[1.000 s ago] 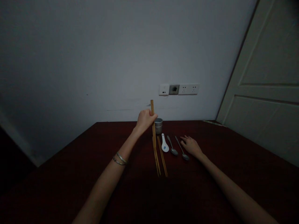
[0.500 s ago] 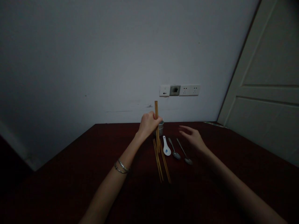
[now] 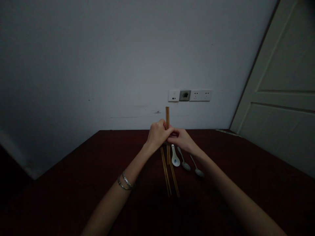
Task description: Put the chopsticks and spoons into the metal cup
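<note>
Upright in front of me is a pair of wooden chopsticks [image 3: 167, 114]. My left hand [image 3: 158, 132], with metal bangles at its wrist, is closed around their upper part. My right hand [image 3: 182, 139] meets it from the other side, its fingers pinched on the same chopsticks just below. Under the hands, more wooden chopsticks [image 3: 166, 175] lie on the dark red table [image 3: 98, 164] in two groups. A white spoon with a blue mark [image 3: 175, 160] lies to their right, then two metal spoons [image 3: 186, 166]. The metal cup is hidden behind my hands.
A pale wall [image 3: 123, 65] rises at the table's far edge. It carries a row of sockets [image 3: 200, 95]. A panelled door [image 3: 283, 98] stands at the right, and a thin strip [image 3: 227, 132] lies along the table's back right edge.
My right hand has moved left from above the spoons and closed on the held chopsticks. The chopsticks have shifted slightly right and stand straighter. The cup has gone out of sight.
</note>
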Motion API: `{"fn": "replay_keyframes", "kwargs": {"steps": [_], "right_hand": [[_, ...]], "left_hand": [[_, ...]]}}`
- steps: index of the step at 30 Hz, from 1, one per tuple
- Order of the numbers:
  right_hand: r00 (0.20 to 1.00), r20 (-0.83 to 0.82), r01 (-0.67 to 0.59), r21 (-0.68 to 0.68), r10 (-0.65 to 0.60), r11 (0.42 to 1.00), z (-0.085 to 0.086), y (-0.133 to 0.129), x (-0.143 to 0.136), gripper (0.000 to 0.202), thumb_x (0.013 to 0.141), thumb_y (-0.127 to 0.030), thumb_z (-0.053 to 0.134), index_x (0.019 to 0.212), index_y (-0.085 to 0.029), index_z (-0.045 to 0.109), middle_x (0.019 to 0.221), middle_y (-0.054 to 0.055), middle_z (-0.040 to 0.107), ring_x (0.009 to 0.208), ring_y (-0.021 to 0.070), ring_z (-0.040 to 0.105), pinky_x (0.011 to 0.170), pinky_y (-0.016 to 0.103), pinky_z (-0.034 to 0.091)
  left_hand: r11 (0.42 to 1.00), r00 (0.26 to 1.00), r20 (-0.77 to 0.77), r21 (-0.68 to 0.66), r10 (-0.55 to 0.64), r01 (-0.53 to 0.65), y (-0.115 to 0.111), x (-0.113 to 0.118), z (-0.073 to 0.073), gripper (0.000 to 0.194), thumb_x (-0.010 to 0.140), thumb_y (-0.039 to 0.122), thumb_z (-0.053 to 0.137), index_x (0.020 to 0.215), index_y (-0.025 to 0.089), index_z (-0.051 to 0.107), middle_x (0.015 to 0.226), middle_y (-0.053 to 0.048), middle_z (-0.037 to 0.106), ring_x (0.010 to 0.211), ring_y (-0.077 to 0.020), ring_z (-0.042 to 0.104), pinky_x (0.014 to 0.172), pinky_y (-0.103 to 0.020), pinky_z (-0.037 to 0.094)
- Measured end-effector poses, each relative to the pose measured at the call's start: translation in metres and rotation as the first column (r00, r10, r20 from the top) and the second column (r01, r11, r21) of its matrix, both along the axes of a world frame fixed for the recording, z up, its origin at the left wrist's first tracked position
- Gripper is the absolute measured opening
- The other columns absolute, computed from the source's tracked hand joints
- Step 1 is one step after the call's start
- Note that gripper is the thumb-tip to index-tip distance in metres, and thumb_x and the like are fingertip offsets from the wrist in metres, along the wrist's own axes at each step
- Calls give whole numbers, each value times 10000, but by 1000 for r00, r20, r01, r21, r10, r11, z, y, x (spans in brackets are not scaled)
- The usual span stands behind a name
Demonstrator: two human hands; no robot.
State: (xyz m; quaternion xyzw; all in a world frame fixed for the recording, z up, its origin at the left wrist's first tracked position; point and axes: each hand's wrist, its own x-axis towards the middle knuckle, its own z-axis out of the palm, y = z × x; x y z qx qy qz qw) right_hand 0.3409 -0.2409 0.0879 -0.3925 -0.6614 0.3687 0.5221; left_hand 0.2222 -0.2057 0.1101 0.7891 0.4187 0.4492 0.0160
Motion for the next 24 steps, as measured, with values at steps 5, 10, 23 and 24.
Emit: {"fn": "replay_keyframes", "kwargs": {"steps": [5, 10, 23, 24], "right_hand": [[993, 30, 113, 23, -114, 993, -3, 1, 0, 185, 642, -207, 576, 770, -117, 673, 685, 8, 645, 661, 142, 583, 608, 258, 458], [996, 25, 89, 20, -90, 996, -8, 4, 8, 225, 653, -234, 587, 811, -108, 687, 665, 11, 650, 623, 128, 577, 562, 231, 439], [982, 10, -185, -142, 188, 972, 2, 1, 27, 337, 630, -357, 716, 900, -156, 693, 801, 61, 703, 770, 172, 650, 782, 347, 498], [982, 5, -187, -150, 190, 971, 0, 2, 27, 353, 623, -353, 723, 918, -162, 691, 809, 59, 705, 772, 174, 653, 790, 356, 499]], "left_hand": [[1000, 1000, -4, 15, 16, -16, 2, 0, -4, 160, 743, 296, 520, 686, 151, 558, 578, -5, 536, 531, -114, 458, 540, -239, 311], [1000, 1000, -5, -24, 14, -14, -2, 3, -7, 157, 762, 304, 526, 720, 156, 562, 582, -5, 544, 527, -110, 467, 536, -231, 322], [818, 702, 580, -102, -414, 567, 3, -4, 9, 275, 693, 316, 645, 890, 132, 591, 839, -62, 659, 783, -149, 626, 725, -281, 494], [788, 671, 610, -121, -421, 604, 3, -5, 9, 270, 695, 315, 642, 880, 125, 594, 828, -66, 666, 774, -153, 633, 728, -292, 501]]}}
